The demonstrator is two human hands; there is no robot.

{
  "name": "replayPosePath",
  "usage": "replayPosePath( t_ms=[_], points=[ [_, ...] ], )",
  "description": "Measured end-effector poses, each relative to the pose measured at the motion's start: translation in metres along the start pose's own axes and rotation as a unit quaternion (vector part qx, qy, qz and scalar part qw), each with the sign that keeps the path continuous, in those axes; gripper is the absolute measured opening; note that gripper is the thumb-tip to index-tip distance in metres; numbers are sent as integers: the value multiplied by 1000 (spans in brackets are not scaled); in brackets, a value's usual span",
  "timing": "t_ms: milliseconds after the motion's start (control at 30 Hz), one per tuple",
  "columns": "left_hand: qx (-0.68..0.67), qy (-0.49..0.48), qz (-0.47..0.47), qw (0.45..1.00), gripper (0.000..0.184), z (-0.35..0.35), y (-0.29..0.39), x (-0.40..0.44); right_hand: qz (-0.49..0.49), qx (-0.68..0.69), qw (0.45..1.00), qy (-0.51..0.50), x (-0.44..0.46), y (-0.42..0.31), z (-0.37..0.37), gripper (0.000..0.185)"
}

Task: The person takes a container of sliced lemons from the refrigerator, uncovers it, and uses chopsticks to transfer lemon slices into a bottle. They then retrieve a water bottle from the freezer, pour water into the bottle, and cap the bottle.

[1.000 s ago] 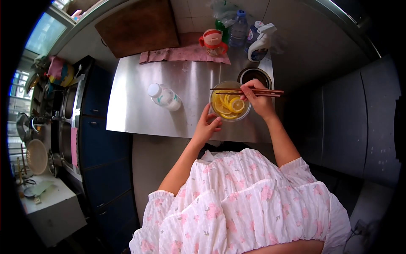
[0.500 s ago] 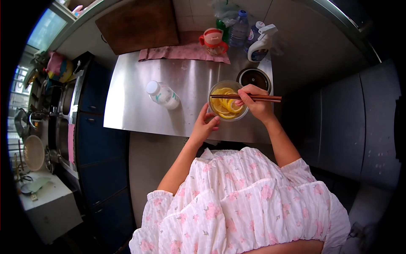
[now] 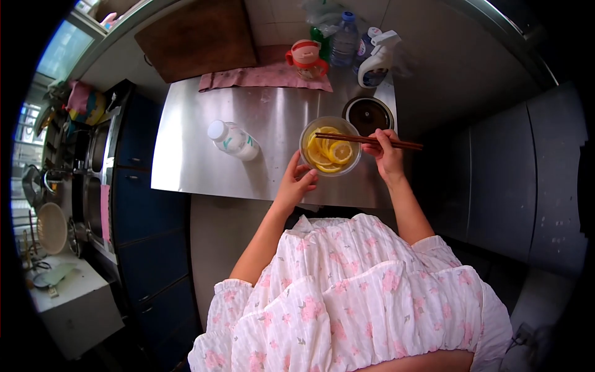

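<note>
Daylight comes through the window (image 3: pixel 64 49) on the left, above dark blue cabinets (image 3: pixel 152 214). Pale tiles line the wall (image 3: pixel 285 18) behind the shiny metal table (image 3: pixel 186 142), and dark grey panels (image 3: pixel 502 180) stand at right.

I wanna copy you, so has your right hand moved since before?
Yes, rightward: the right hand is now below the right edge of the dark round lid, not its middle.

- Chopsticks (image 3: pixel 338 136): gripped section concealed by the right hand (image 3: pixel 385 149); whether the tips touch lemon, undetermined.
- Lemon slices (image 3: pixel 339 152): lower ones overlapped, count not verifiable.
- White-capped bottle (image 3: pixel 235 141): print illegible.
- Purple bottle (image 3: pixel 364 49): partly obscured by the spray bottle (image 3: pixel 376 62).
- Wooden board (image 3: pixel 195 40): cropped at top edge.
- Left hand (image 3: pixel 297 183): contact with bowl (image 3: pixel 302 146) unconfirmed.
</note>
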State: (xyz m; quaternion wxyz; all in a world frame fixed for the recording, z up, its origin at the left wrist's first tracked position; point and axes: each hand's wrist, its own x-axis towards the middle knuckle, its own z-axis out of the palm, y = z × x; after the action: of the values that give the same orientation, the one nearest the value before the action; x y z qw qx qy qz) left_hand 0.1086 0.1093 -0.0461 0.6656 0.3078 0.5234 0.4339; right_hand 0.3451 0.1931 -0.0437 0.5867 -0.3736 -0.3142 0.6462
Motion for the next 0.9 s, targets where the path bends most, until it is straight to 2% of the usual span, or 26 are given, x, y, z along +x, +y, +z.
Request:
replayPosePath(
  t_ms=[267, 367, 500, 567, 600, 667, 733, 800, 867, 900],
  points=[
    [4, -1, 0, 1000, 74, -1, -1, 0, -20, -13, 1000, 10, -13, -34, -10, 13],
    [7, 0, 4, 1000, 74, -1, -1, -2, -27, -141, 989, -34, -17, -44, -27, 16],
    [34, 5, 8, 999, 69, -10, 5, -11, -38, -181, 982, -36, -25, -68, -23, 20],
    [72, 5, 8, 997, 60, -26, 10, -19, -26, -150, 988, -37, -28, -79, -18, 21],
    [117, 13, 13, 993, 47, -34, 19, -26, -13, -118, 992, -39, -28, -82, -16, 22],
    [200, -25, 38, 979, 34, -49, 52, -46, -1, -103, 993, -61, -27, -81, -14, 21],
    [195, 26, 134, 971, 23, -54, 83, -66, -7, -129, 990, -58, -26, -75, -7, 21],
    [140, 164, 284, 934, 19, -65, 101, -71, -8, -132, 989, -61, -23, -69, -4, 21],
    [289, 290, 394, 823, 36, -72, 117, -60, -11, -137, 989, -62, -19, -65, -2, 21],
    [343, 291, 389, 804, 48, -79, 121, -51, -23, -131, 990, -57, -17, -65, -1, 22]
  ],
)
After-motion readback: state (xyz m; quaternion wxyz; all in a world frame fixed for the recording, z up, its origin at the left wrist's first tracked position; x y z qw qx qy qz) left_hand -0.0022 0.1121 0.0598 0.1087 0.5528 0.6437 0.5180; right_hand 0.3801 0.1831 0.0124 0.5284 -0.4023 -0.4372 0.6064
